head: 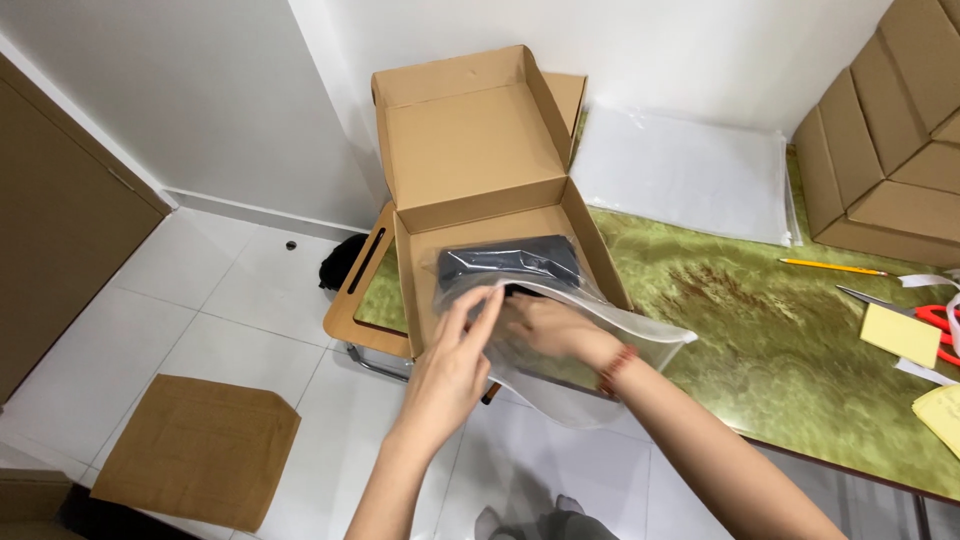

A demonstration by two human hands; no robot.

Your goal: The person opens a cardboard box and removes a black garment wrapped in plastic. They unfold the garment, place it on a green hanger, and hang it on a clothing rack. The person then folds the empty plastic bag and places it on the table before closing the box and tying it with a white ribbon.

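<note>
My left hand (pixel 462 345) is open, fingers straight and together, the fingertips (pixel 487 300) resting on the top of the one clear bag (pixel 560 300). My right hand (pixel 545 328) is inside the mouth of that bag, under the plastic, and I cannot tell whether it grips anything there; the film blurs its fingers. One red band (pixel 617 367) sits on my right wrist.

The bag lies in the single open box (pixel 500 190), just beyond both hands, with its open end hanging out over the near wall toward me. One dark folded thing (pixel 512 262) is in the bag, past my fingertips at the far end; I cannot make out what it is through the glare.

The box's lid stands up behind it. A second flat piece of cardboard (pixel 568 95) shows behind the lid, mostly hidden. Under the box, left of my hands, is one wooden tray (pixel 350 300) with a slot handle, half covered.

Right of my right arm runs the green table (pixel 760 340). On it, far right, I count one pencil (pixel 832 267), one pair of red scissors (pixel 940 325) cut off by the edge, and two yellow notes (pixel 900 335). Beyond lies a stack of clear sheets (pixel 690 170), then stacked closed boxes (pixel 885 140), cut off, number unclear.

Below my left arm, one brown envelope (pixel 200 450) lies on the floor tiles (pixel 200 300).
</note>
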